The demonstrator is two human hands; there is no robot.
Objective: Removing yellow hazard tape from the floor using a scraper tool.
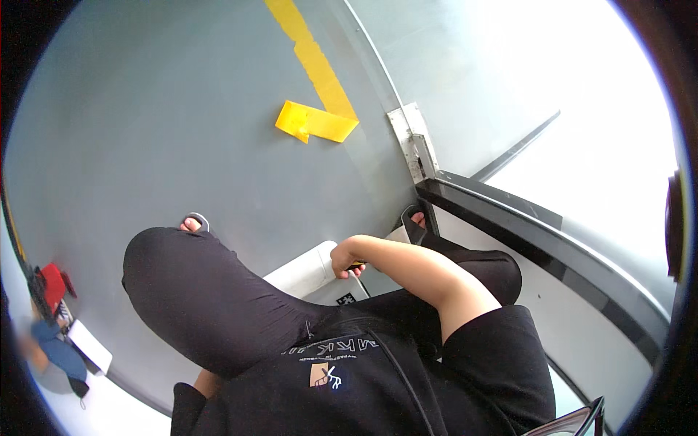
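My right hand [348, 261] reaches down between my knees, its fingers closed around a small black-and-yellow handle [356, 265]. What tool the handle belongs to is hidden by the hand. Right beside the fingers lies a white object with a rounded end [308, 268], partly covered by my left thigh. Below it, a white surface carries a black-and-white printed marker [346, 299]. My left hand is out of view; only a bit of that forearm shows behind my left thigh.
Yellow floor tape [322, 71] runs over the grey floor [163, 136], its loose end folded over. A metal bracket [413, 141] joins a dark frame rail [501, 204] at my right. A person [60, 349] is at the far left, near a red object [52, 283] and a white box [90, 346].
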